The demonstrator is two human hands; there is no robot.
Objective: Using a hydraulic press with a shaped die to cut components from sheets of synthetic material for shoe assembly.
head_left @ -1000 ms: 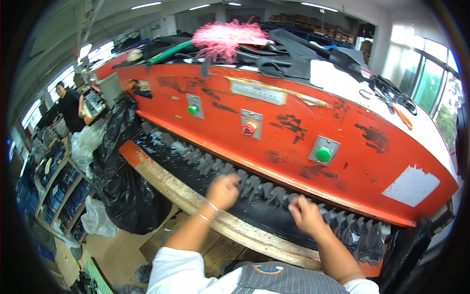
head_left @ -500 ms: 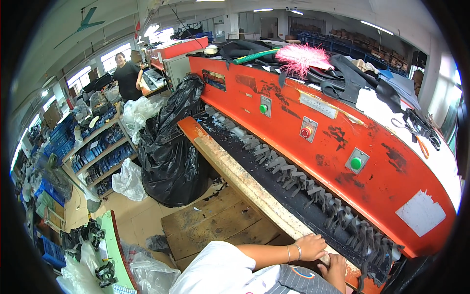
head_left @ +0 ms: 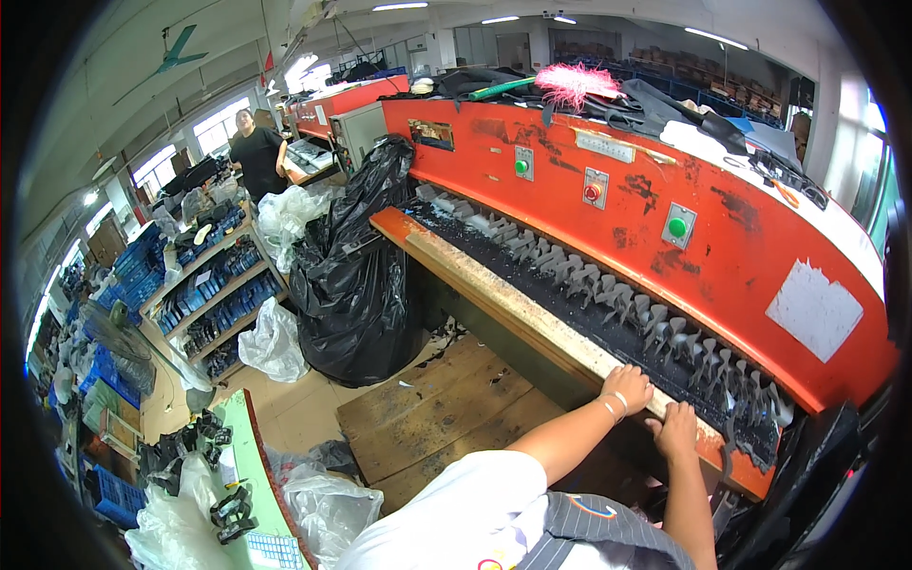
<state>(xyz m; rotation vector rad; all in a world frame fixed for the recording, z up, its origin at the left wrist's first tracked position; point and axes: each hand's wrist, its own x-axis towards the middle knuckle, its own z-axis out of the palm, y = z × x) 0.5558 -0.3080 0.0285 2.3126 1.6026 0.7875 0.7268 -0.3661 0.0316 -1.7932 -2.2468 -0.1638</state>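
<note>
My left hand [head_left: 627,388], with bracelets at the wrist, grips the front edge of a long worn board [head_left: 532,323] on a red machine [head_left: 608,180]. Close by on the right, my right hand [head_left: 676,429] curls over the same board, its fingers bent on the edge. Behind the board runs a black bed [head_left: 570,302] sprinkled with pale scraps. A row of grey forked strips [head_left: 655,328] lines the foot of the red housing. A dark loose strip [head_left: 729,451] hangs over the board right of my right hand.
Two green buttons [head_left: 677,228] and a red button [head_left: 593,192] sit on the machine's front. A black plastic bag [head_left: 347,294] bulges at its left end. Wooden boards [head_left: 437,408] cover the floor. A green table [head_left: 249,446] stands at lower left. Another person [head_left: 257,161] stands farther back.
The view has shifted, and the machine sits slightly differently in it. Both hands stay on the board, with more of my right forearm showing. The grey strips look more evenly spread.
</note>
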